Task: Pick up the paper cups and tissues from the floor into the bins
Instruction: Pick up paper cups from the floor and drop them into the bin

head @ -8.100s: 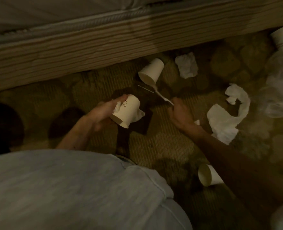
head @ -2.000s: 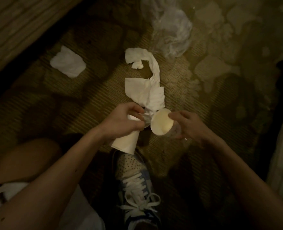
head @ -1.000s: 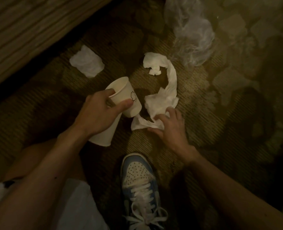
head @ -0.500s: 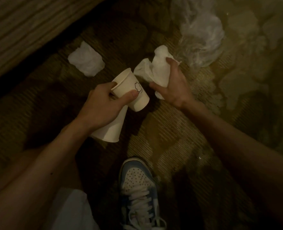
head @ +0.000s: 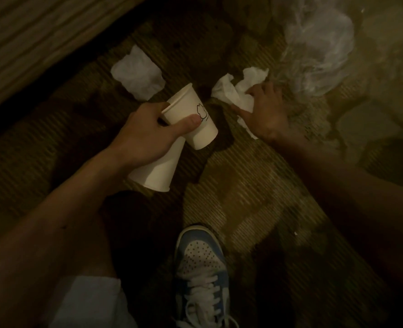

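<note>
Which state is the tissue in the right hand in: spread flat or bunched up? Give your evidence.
Bunched up. The tissue is crumpled into irregular folds, gripped in the curled fingers of the right hand.

Dim, yellowish light; soft, dark corners.

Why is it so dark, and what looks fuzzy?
Head view: dim, yellowish light; the cups and the held tissue stand out pale; the right arm and the floor near the shoe sit in deep shadow; the plastic bag, top right, is blurry.
</note>
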Available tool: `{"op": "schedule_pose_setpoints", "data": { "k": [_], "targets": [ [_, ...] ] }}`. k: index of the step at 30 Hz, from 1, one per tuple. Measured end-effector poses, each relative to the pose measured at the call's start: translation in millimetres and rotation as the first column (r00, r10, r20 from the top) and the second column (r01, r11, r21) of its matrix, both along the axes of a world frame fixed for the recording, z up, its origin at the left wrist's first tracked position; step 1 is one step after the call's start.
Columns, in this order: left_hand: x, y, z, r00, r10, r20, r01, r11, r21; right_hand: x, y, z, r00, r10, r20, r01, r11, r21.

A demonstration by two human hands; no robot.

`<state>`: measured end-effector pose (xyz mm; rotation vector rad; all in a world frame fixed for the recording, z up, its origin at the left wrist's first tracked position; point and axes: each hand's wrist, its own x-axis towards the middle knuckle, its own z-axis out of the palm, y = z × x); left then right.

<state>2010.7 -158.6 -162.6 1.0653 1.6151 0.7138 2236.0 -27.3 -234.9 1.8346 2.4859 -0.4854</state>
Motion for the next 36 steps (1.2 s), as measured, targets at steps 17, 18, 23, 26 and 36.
{"op": "schedule_pose_setpoints", "data": {
  "k": [17,18,23,26,36],
  "targets": [
    [-63,-35,53,0.859,-0.273,-0.434,0.234,0.962,-0.141,-81,-87,60,0.684,-0.363,-0.633,-0.196,0.744,-0.638],
    [-68,-41,64,0.860,-0.258,-0.440,0.216,0.966,-0.144,-89,-89,71,0.678,-0.346,-0.648,-0.236,0.733,-0.638],
    [-97,-83,140,0.826,-0.155,-0.542,0.131,0.988,-0.085,-141,-102,137,0.631,-0.215,-0.745,-0.453,0.677,-0.579],
    [-123,-115,201,0.797,-0.018,-0.604,0.044,0.999,0.028,-185,-108,199,0.605,-0.087,-0.792,-0.579,0.634,-0.512],
    [-180,-324,382,0.489,0.500,-0.715,-0.298,0.866,0.401,-336,-267,400,0.167,0.283,-0.944,-0.900,0.434,-0.029]
  ]
}}
